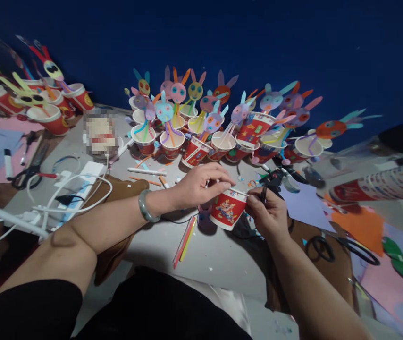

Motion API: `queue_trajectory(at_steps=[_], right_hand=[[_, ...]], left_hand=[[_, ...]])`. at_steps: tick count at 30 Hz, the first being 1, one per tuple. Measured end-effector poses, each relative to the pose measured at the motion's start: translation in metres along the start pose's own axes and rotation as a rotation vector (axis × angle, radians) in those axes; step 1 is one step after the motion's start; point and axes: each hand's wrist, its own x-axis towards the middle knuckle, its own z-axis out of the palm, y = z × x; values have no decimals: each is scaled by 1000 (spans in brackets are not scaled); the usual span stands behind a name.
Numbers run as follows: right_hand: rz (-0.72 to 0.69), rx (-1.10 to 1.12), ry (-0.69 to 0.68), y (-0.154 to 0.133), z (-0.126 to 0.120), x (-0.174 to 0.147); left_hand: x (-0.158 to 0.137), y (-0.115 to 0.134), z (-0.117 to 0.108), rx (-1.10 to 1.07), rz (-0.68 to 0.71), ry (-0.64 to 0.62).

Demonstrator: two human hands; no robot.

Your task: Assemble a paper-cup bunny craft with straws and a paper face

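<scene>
A red and white paper cup (pixel 228 210) with a printed cartoon figure is held above the table, slightly tilted. My left hand (pixel 205 186), with a green bangle at the wrist, grips its rim from the left with the fingers over the opening. At the rim's right side is my right hand (pixel 270 210), its fingers closed round a thin dark pen-like tool (pixel 264 194); the tool's tip is hidden. Just behind the cup lies a purple paper rabbit face (pixel 205 216), partly covered. Two thin paper strips (pixel 186 240), one pinkish red and one yellow, lie left of the cup.
Several cups with paper rabbits (pixel 176 141) stand along the blue wall. At left are a power strip (pixel 84 189) with white cables and black scissors (pixel 31 170). On the right lie scissors (pixel 323 248), orange paper (pixel 359 231) and a stack of cups (pixel 382 184).
</scene>
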Motion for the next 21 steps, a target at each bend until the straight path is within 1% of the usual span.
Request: queue_trajectory(at_steps=[3, 7, 10, 15, 21], right_hand=[[-10, -23, 49, -5, 3, 0], [-14, -10, 41, -8, 5, 0], [-1, 22, 23, -8, 5, 0], [-2, 43, 1, -7, 6, 0], [5, 39, 8, -11, 7, 1]], left_hand=[[0, -2, 0, 13, 21, -28], [-1, -1, 0, 89, 46, -63], [-1, 0, -1, 143, 39, -101], [-1, -1, 0, 137, 34, -161], [0, 0, 0, 123, 29, -179]])
